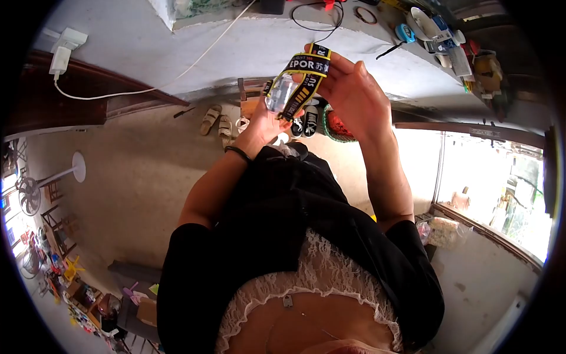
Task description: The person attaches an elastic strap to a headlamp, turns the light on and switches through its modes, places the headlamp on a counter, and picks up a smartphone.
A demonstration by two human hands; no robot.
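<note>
In the head view, a black strap with yellow edges and printed lettering [309, 64] is looped around a clear, shiny plastic piece [282, 94]. I cannot make out exactly what the clear piece is. My left hand [268, 123], a dark band on its wrist, grips the clear piece and the lower strap from below. My right hand [358, 97] is at the strap's upper right end. Its thumb stands up and its fingertips pass behind the strap, partly hidden, with the strap apparently between them.
A pale ledge ahead carries a black cable [318, 28], a blue tape measure [404, 33] and a white bowl [421, 25]. Below are sandals [210, 119], dark sneakers [311, 121] and a green-rimmed basket [339, 138]. A white cable runs from a plug [62, 59]. A fan [29, 194] stands left.
</note>
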